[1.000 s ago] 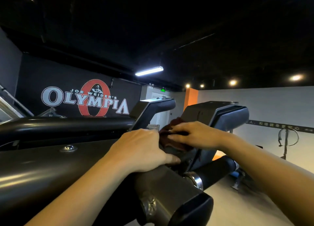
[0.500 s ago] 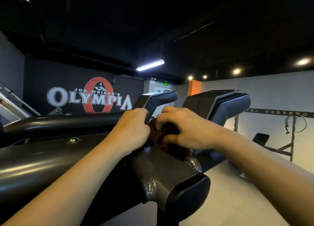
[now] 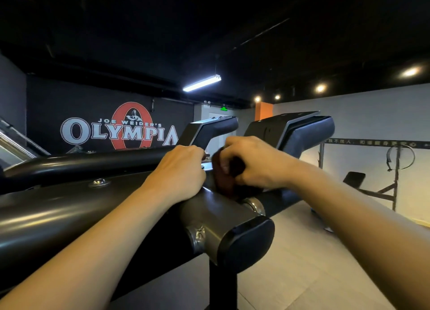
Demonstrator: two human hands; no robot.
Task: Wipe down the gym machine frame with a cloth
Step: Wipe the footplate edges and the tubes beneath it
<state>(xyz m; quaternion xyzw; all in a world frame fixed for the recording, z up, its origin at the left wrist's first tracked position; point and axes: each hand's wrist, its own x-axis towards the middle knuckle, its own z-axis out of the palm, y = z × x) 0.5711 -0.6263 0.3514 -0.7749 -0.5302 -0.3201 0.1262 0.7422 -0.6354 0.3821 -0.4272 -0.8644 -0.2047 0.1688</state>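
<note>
A dark red cloth (image 3: 223, 177) is held in the grip of the right hand (image 3: 258, 163): the fingers (image 3: 229, 159) are curled round its upper part, and the cloth is bunched and pressed down on the gym machine frame (image 3: 216, 207), at the place where the thick dark tube meets a metal collar (image 3: 254, 205). The left hand (image 3: 181, 172) is placed just beside the cloth, on its left side. Its fingers are curled downward over the frame; whether they also pinch the edge of the cloth cannot be told, because the fingertips are hidden behind the knuckles. Both bare forearms are stretched toward the cloth from the lower corners of the view.

Below the cloth, toward the camera, the frame tube is closed by a rounded black end cap (image 3: 250, 243), and a rough weld seam (image 3: 197, 234) is seen on its left. Left of the cloth a long dark rail (image 3: 69, 167) of the machine runs away, with a shiny bolt head (image 3: 99, 182) on the flat panel under it. Behind the cloth two angled black pads are raised: a narrow one (image 3: 209, 132) and a wider one (image 3: 295, 130).

Far behind the cloth, on a black wall, an "OLYMPIA" logo (image 3: 118, 131) is painted in white and red. Above the cloth a tube lamp (image 3: 202, 83) is lit on the dark ceiling. To the right of the cloth a light grey floor (image 3: 314, 263) and a white wall (image 3: 372, 114) are seen.
</note>
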